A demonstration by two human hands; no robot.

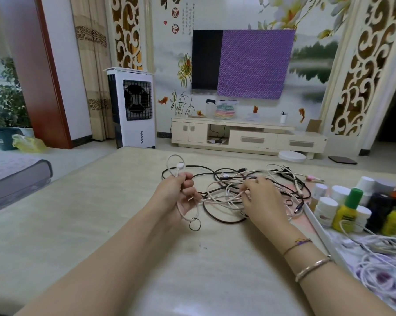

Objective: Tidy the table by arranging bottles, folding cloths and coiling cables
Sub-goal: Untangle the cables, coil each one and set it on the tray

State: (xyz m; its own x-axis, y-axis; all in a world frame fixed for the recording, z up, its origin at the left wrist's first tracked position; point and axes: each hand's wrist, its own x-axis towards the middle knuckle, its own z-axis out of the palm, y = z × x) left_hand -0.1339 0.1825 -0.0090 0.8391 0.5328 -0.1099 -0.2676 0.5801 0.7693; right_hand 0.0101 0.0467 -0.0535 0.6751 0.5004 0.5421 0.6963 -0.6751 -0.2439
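Observation:
A tangle of black and white cables (249, 179) lies on the beige table (101, 201). My left hand (181, 197) grips a pale white cable (176, 166), whose loop and plug stick up above the fist while another loop hangs below. To the right, my right hand (263, 201) pinches the same pale cable where it runs into the tangle. Several bottles (349, 208) with white, green and red caps stand at the table's right side. A floral cloth (379, 274) lies at the lower right with more white cables (375, 267) on it.
A white strip (318, 226) runs along the cloth's left edge beside the bottles. A small black loop (195, 224) lies under my left hand. Beyond the table stand an air cooler (133, 108) and a TV cabinet (249, 137).

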